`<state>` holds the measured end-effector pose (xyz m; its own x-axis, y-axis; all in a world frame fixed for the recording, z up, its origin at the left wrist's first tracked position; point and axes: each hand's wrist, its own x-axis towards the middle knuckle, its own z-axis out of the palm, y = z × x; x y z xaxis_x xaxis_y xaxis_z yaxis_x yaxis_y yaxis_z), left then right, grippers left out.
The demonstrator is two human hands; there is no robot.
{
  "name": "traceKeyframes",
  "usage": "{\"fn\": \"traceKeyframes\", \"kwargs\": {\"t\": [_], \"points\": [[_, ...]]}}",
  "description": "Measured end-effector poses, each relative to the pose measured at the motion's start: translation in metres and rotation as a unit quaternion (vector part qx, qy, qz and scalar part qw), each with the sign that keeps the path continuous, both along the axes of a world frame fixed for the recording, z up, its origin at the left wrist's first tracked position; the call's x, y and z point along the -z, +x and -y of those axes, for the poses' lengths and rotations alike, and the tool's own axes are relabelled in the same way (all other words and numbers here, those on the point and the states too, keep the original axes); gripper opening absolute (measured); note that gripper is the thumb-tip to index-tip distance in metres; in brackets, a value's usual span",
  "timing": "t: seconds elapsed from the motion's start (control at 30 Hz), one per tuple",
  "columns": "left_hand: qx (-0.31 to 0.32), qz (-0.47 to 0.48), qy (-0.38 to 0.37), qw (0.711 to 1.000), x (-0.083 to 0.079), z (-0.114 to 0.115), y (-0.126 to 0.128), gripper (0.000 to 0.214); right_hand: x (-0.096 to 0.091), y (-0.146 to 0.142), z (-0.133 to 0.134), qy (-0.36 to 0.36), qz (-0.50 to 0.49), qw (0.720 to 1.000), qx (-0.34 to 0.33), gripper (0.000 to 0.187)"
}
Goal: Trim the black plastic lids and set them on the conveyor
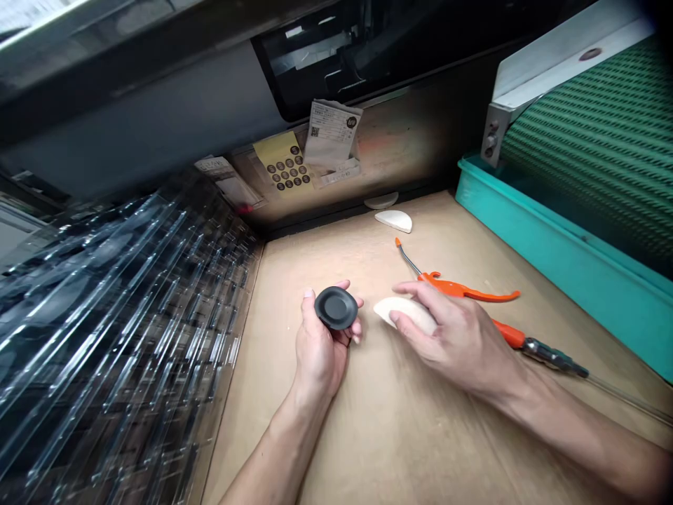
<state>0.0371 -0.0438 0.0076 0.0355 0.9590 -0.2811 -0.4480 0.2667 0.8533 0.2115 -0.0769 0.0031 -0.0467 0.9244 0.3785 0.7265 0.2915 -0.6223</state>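
- The left hand (pixel 324 351) is palm up, its left thumb (pixel 308 306) across from the curled left fingers (pixel 357 328).
- The bare left arm (pixel 284 435) is below those fingers.
- The right hand (pixel 463 333) is back up, near the left fingers but apart.
- The right thumb (pixel 413 334) bends under the right pointing finger (pixel 423 291).
- The bare right arm (pixel 573 424) slants down behind.

One black piece (pixel 336 308), one blowgun (pixel 456 288), at least two white pieces (pixel 404 311).
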Motion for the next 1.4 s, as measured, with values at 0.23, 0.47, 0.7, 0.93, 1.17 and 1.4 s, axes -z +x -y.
{"fn": "traceKeyframes", "kwargs": {"t": [0.23, 0.47, 0.7, 0.93, 1.17, 1.4], "points": [[-0.009, 0.077, -0.034, 0.996, -0.001, -0.010, -0.007, 0.054, 0.003, -0.009, 0.004, -0.012, 0.073, 0.987, -0.143, 0.020], [-0.055, 0.170, -0.061, 0.982, -0.003, -0.017, -0.014, 0.034, -0.008, 0.036, -0.014, 0.043, 0.112, 0.993, 0.008, 0.026], [-0.064, 0.171, -0.059, 0.981, -0.004, -0.017, -0.013, 0.030, 0.001, 0.031, -0.009, 0.002, 0.154, 0.982, -0.107, 0.027], [-0.048, 0.133, -0.056, 0.988, -0.003, -0.013, -0.012, 0.035, 0.006, 0.011, 0.003, -0.092, 0.214, 0.958, -0.169, 0.022], [0.024, 0.072, -0.042, 0.996, -0.005, -0.005, -0.006, 0.037, -0.001, 0.021, -0.009, -0.038, 0.104, 0.990, -0.087, 0.027], [0.115, 0.044, -0.039, 0.992, -0.003, 0.010, 0.004, 0.046, -0.006, 0.016, -0.008, 0.002, 0.085, 0.989, -0.120, 0.033]]}}
